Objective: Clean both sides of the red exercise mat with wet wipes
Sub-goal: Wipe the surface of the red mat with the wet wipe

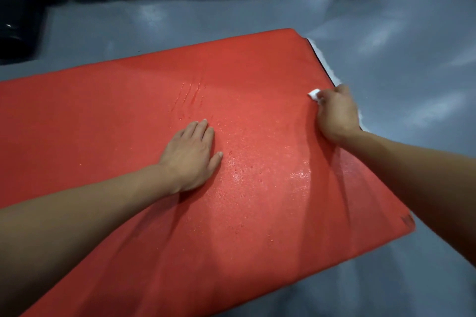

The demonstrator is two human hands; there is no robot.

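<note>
I note the red mat (231, 136) flat on the grey floor (386, 20), its long axis running from lower left toward the far right corner, wet beads and streaks across its middle. Left hand (192, 153) lies palm down on it, fingers straight and close together; right hand (336, 113) sits at the right edge, fingers curled round a white wipe (314, 94) pressed onto the mat. White showing under that edge is, I think, more wipes; too blurred to say.

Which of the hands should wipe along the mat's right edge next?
Probably the right hand: it already grips the wet wipe at the red mat's right edge. The left hand lies flat mid-mat, without a wipe, apparently steadying it.
</note>
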